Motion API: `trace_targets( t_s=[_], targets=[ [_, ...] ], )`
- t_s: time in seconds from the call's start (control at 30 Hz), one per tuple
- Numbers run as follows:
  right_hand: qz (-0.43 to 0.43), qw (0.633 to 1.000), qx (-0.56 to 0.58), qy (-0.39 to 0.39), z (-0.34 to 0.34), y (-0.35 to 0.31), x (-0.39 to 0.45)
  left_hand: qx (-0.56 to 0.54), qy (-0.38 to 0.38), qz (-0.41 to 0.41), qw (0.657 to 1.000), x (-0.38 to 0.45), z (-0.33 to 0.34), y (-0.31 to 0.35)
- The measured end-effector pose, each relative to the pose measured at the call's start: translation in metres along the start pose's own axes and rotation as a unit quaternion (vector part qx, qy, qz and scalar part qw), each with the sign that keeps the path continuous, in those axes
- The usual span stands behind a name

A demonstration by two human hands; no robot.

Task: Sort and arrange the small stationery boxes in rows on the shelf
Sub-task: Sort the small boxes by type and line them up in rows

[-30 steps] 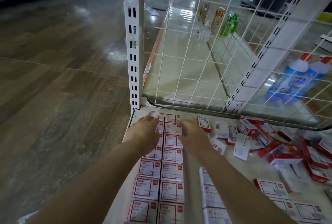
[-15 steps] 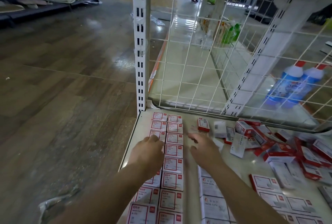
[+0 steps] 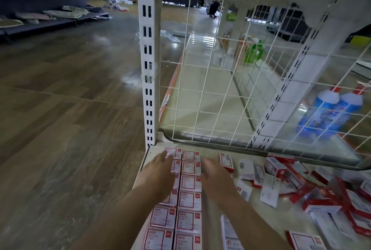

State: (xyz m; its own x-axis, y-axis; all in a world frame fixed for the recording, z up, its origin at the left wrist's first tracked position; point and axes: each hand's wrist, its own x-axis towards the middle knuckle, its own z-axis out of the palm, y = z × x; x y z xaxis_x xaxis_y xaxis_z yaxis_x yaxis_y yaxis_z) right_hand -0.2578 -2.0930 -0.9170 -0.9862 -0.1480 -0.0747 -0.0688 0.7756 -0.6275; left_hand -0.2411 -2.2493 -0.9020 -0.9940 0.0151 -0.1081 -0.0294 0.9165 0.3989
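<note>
Head view: the shelf (image 3: pixel 259 223) is a pale board whose left edge meets a slotted white post (image 3: pixel 149 69) at the far left corner, with a wire grid panel (image 3: pixel 230 81) along the far edge. Two rows of boxes (image 3: pixel 190 185) run from the far left corner toward the near edge, lying flat, label up, white with red borders, edges touching; each row's long axis runs far to near. To their right lies a bare strip of shelf, then a loose pile of boxes (image 3: pixel 325 195), red and white, tilted at many angles, filling the right side. One small red box (image 3: pixel 226 161) sits alone near the far edge. The left hand (image 3: pixel 158 173) lies flat over the left row, fingers straight, holding nothing. The right hand (image 3: pixel 215 177), blurred, hovers over the bare strip, fingers extended, holding nothing.
</note>
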Motion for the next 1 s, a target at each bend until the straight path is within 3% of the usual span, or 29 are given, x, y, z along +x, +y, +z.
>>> trace_targets(
  t_s=[0.43, 0.63, 1.0],
  targets=[
    [-0.012, 0.991, -0.114, -0.072, 0.005, -0.009, 0.026, 0.039, -0.07, 0.004, 0.997, 0.037, -0.003, -0.007],
    [-0.015, 0.983, -0.147, -0.106, 0.004, -0.01, 0.028, 0.03, -0.142, -0.006, 0.989, 0.042, -0.008, -0.007],
    [0.0, 0.987, -0.119, -0.107, 0.007, -0.006, 0.028, -0.013, -0.131, -0.002, 0.991, 0.039, -0.007, -0.006]
  ],
)
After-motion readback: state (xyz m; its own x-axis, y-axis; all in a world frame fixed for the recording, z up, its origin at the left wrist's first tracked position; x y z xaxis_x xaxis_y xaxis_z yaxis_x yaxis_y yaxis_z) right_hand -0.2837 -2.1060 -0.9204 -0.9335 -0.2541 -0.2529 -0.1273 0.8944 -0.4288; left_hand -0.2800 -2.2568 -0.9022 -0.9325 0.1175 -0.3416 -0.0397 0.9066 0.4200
